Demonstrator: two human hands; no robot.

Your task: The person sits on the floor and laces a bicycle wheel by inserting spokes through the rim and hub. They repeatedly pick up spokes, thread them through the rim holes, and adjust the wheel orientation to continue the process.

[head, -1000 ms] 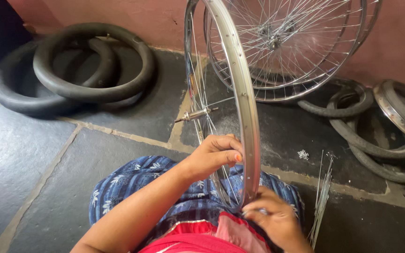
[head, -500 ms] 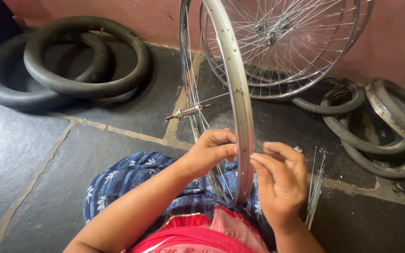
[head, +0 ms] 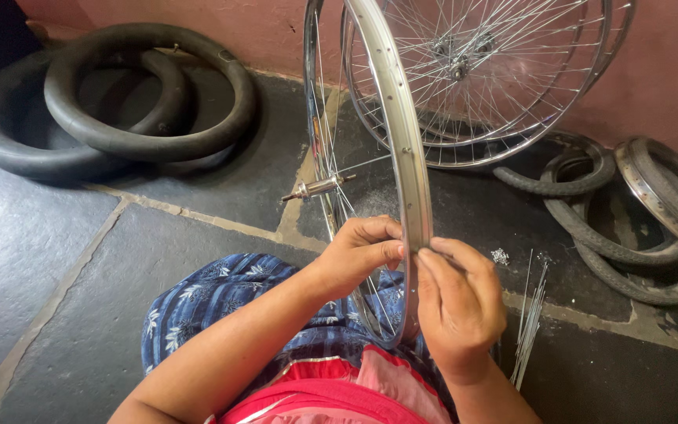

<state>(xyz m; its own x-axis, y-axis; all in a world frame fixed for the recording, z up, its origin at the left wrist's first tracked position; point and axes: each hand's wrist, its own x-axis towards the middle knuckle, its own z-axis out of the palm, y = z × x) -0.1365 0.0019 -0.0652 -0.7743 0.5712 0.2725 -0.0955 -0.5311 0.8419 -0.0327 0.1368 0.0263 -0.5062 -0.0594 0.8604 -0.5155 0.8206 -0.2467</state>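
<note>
The rim [head: 402, 157] stands upright on edge in front of me, its lower arc resting down in my lap against the blue patterned cloth [head: 221, 302], its hub axle [head: 317, 188] sticking out to the left among a few loose-looking spokes. My left hand [head: 359, 251] reaches in from the left and pinches at the rim's inner side, fingertips curled together on something too small to make out. My right hand [head: 457, 302] comes in from the other side, fingers closed against the rim's outer face, so both hands meet at the same spot with the metal band between them. Just right of my right hand a bundle of spare spokes [head: 531, 314] lies on the stone floor [head: 49, 259]. Behind the rim two finished wheels [head: 496, 86] lean on the pink wall [head: 653, 71]. Inner tubes [head: 119, 102] lie far left, tyres [head: 637, 228] far right.
</note>
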